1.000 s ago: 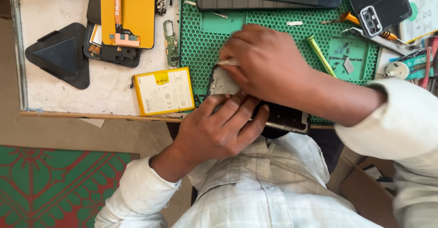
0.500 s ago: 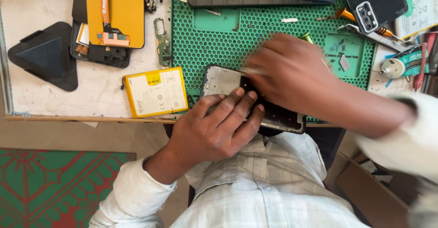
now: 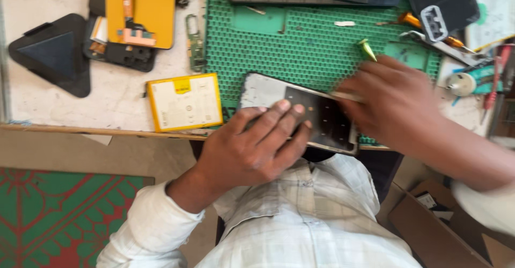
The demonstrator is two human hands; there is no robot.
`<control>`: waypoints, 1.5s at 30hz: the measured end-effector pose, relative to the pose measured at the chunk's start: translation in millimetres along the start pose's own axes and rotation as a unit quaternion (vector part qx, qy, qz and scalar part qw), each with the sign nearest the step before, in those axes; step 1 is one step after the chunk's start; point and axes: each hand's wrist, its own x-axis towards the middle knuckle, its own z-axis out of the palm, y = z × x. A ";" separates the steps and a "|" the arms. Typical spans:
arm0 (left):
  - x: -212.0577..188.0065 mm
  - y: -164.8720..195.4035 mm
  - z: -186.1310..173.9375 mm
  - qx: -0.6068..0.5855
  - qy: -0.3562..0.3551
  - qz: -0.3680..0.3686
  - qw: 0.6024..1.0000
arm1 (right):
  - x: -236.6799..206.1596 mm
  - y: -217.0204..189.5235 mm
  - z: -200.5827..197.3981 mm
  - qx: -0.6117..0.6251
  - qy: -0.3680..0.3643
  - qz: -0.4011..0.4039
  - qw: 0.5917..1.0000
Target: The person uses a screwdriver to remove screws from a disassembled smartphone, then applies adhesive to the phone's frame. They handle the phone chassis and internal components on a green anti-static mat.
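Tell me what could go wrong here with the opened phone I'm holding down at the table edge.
1. The opened phone lies partly past the table edge; if the left hand loosens its grip, it might tip off.
2. The right hand appears blurred with a thin tool at the phone's upper edge; a slip could scratch or crack a part.
3. The yellow battery and small loose parts on the green mat lie close by and could be knocked.
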 end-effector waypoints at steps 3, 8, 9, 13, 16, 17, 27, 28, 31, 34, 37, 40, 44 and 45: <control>0.3 -0.6 -0.5 -0.021 -0.002 -0.016 1.000 | 64.6 -22.8 16.0 0.027 0.045 -0.080 0.995; -0.3 1.0 1.7 -0.023 0.002 -0.016 1.000 | 78.7 -32.0 11.4 0.023 0.041 -0.087 0.995; -0.7 1.5 2.7 -0.014 0.005 -0.013 1.000 | 62.0 -24.1 6.4 0.008 0.029 -0.080 0.996; -3.0 2.2 4.4 -0.007 0.012 -0.017 1.000 | -17.5 6.1 -6.3 -0.048 -0.038 0.013 0.998; -3.2 1.1 1.9 -0.015 0.004 -0.017 1.000 | -16.2 5.8 4.7 -0.039 -0.013 0.003 0.999; -3.0 1.0 0.9 -0.013 0.001 -0.016 1.000 | -1.2 0.5 9.3 -0.032 0.008 -0.018 0.999; -2.1 0.3 7.2 -0.012 0.015 -0.014 1.000 | 51.7 -21.7 -3.6 -0.014 0.013 -0.051 0.999; -2.2 0.4 7.4 -0.011 0.017 -0.012 1.000 | 30.2 -13.0 -9.8 -0.011 0.006 -0.033 0.999; -1.8 0.4 5.3 -0.009 0.016 -0.015 1.000 | -13.9 7.5 -11.0 -0.047 -0.046 0.035 0.997; -0.4 -0.9 3.8 -0.021 0.019 -0.016 0.999 | -28.3 16.6 -12.9 -0.035 -0.111 0.104 0.988; -0.2 -2.1 5.9 -0.020 0.025 -0.025 0.999 | -28.8 12.3 -18.1 0.050 -0.191 0.204 0.959; -1.6 -0.5 4.7 0.009 0.029 -0.021 0.999 | -35.3 0.1 -13.3 0.218 -0.088 0.187 0.954; 0.0 5.3 -16.5 0.039 0.077 0.029 0.996 | -55.7 -7.2 6.2 0.420 0.005 0.262 0.869; 1.4 8.1 -25.9 0.035 0.102 0.048 0.993 | -60.2 -5.4 10.0 0.477 0.012 0.258 0.840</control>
